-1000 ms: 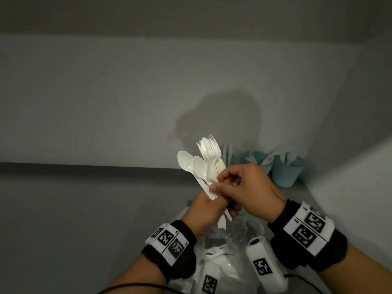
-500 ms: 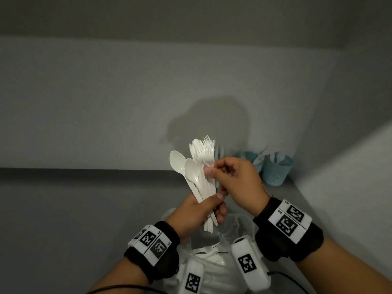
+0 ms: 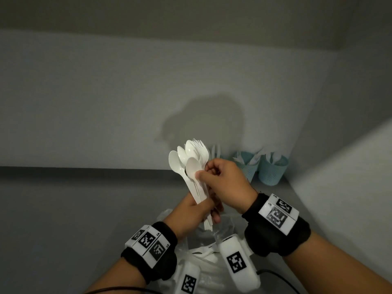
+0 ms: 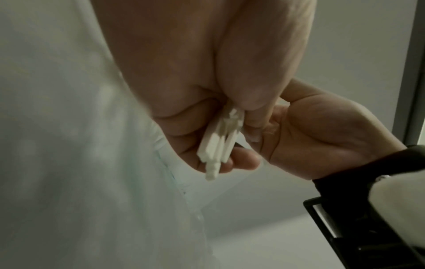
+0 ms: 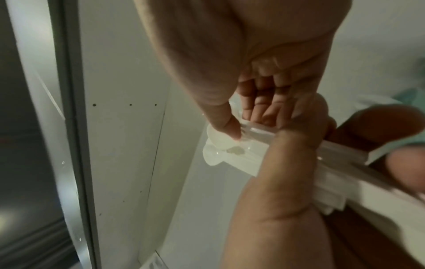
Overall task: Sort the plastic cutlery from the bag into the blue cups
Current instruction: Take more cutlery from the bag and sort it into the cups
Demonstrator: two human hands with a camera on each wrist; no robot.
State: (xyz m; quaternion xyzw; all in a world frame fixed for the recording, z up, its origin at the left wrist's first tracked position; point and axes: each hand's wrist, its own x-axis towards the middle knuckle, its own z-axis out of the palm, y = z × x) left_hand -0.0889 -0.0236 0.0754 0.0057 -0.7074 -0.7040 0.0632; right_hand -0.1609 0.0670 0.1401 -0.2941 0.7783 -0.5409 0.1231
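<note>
My left hand (image 3: 196, 210) grips a bundle of white plastic spoons and forks (image 3: 188, 164) by the handles, bowls and tines fanned upward. The handle ends (image 4: 216, 151) stick out below its curled fingers in the left wrist view. My right hand (image 3: 222, 181) pinches one spoon bowl (image 3: 193, 166) at the front of the bundle, its thumb tip (image 5: 231, 130) pressed on the bowl. Two blue perforated cups (image 3: 272, 169) with white cutlery in them stand at the back right corner. The clear plastic bag (image 3: 203, 240) with more white cutlery lies below my wrists.
A grey tabletop (image 3: 74, 209) spreads to the left. A pale wall (image 3: 106, 102) rises behind it and a side wall (image 3: 350, 187) closes in on the right, next to the cups. A black cable (image 3: 275, 274) runs along the near edge.
My right hand slid from the handles up to the spoon bowls. A spoon has come forward at the front of the fan. The left hand keeps its grip on the bundle.
</note>
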